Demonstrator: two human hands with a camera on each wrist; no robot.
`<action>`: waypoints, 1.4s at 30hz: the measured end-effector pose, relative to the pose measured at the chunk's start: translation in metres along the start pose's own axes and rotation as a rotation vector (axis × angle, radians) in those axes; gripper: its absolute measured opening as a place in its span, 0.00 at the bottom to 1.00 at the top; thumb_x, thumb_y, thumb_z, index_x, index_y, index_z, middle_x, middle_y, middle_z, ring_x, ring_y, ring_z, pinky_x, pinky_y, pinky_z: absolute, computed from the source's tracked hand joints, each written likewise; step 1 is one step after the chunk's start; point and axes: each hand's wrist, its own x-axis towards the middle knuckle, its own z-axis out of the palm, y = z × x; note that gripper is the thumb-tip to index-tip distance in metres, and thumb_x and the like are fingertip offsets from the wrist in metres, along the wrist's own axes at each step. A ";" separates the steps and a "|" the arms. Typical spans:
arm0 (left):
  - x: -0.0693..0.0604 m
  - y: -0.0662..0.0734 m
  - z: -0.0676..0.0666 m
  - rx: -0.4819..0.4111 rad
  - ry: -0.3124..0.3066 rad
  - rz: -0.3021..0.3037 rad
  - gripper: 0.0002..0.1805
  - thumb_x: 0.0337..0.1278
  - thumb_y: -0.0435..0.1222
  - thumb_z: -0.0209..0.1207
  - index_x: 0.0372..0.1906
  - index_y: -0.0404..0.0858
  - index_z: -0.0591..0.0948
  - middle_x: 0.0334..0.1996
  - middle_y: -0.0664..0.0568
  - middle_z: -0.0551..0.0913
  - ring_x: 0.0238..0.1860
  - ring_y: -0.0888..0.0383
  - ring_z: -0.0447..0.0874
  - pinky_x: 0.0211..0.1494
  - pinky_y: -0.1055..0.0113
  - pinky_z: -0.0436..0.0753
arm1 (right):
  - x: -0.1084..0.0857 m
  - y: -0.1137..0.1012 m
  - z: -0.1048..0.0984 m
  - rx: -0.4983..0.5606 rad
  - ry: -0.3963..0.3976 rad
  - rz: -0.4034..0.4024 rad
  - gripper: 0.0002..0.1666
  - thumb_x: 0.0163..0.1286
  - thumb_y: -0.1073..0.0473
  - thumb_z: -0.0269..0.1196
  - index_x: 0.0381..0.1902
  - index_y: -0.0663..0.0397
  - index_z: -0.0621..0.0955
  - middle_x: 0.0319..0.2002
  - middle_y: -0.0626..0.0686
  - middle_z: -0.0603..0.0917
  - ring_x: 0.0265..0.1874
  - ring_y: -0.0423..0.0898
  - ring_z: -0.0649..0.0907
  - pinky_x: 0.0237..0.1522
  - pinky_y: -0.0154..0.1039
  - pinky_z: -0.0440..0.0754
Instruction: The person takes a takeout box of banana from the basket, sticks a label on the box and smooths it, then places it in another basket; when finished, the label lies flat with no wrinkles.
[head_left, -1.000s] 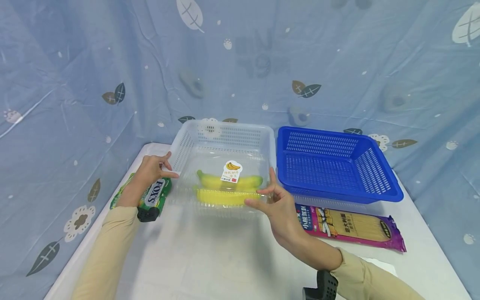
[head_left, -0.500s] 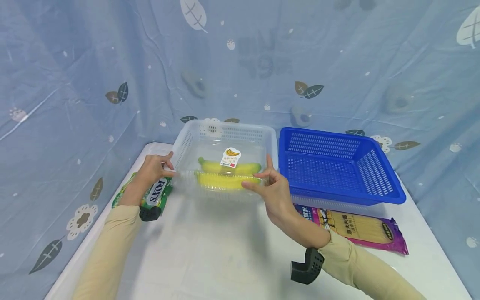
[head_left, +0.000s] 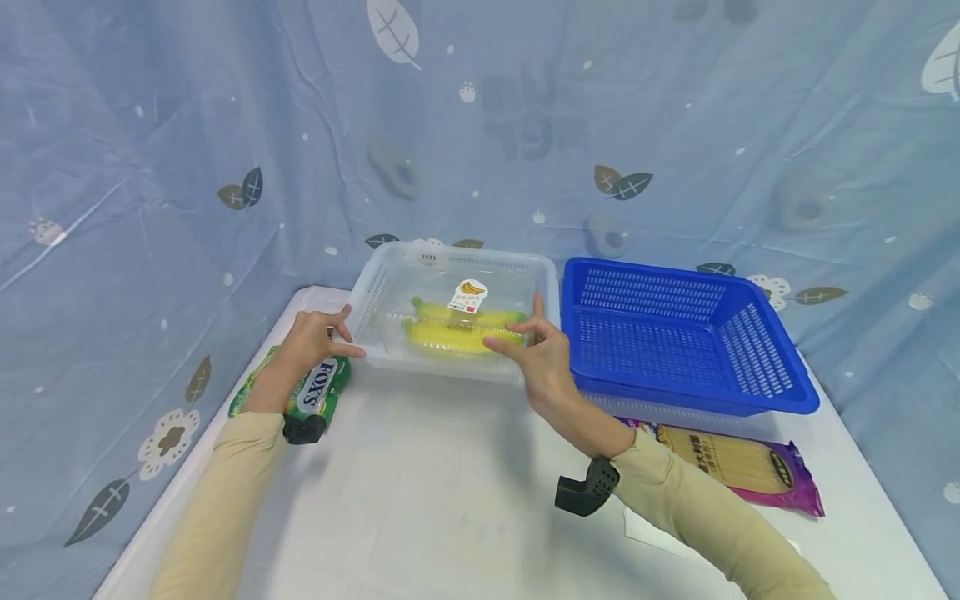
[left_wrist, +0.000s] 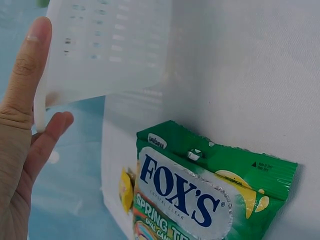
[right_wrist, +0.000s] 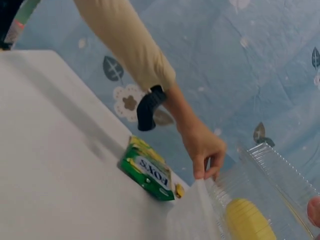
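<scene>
My left hand pinches the left rim of a translucent white basket; the left wrist view shows a thumb and finger on either side of the basket rim. In my right hand is the right side of a clear plastic box, held between thumb and fingers. Yellow bananas lie inside the box, under a lid with a banana sticker. The box is over or within the basket; how deep it sits cannot be told. Only a right fingertip shows in the right wrist view.
A blue basket stands to the right of the white one. In front of it lies a pack of spaghetti, partly behind my right sleeve. A green FOX'S candy bag lies beneath my left wrist. Patterned blue cloth hangs behind.
My right hand has carried the box of bananas away from me, from the white basket's near edge to over its inside. The left hand stays at the basket's left rim.
</scene>
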 end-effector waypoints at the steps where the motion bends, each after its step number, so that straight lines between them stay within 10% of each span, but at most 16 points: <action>1: 0.000 0.000 0.000 -0.002 0.003 0.005 0.15 0.34 0.42 0.76 0.21 0.36 0.84 0.62 0.37 0.70 0.15 0.60 0.55 0.24 0.68 0.68 | 0.003 0.001 0.001 -0.001 0.008 -0.003 0.14 0.52 0.75 0.70 0.35 0.64 0.78 0.75 0.48 0.51 0.74 0.48 0.44 0.73 0.39 0.45; 35: 0.002 0.000 0.002 0.004 0.009 0.003 0.16 0.33 0.42 0.76 0.22 0.36 0.83 0.61 0.36 0.70 0.16 0.60 0.55 0.22 0.69 0.65 | 0.096 0.063 0.005 -0.180 0.038 0.030 0.19 0.47 0.72 0.74 0.37 0.68 0.79 0.75 0.50 0.53 0.74 0.51 0.48 0.73 0.42 0.47; 42: 0.001 -0.002 0.001 0.005 0.022 0.014 0.15 0.33 0.41 0.76 0.22 0.35 0.83 0.61 0.36 0.70 0.16 0.60 0.56 0.22 0.70 0.65 | 0.101 0.067 0.006 -0.379 0.002 0.041 0.21 0.45 0.70 0.76 0.40 0.65 0.82 0.75 0.50 0.51 0.74 0.52 0.47 0.73 0.42 0.43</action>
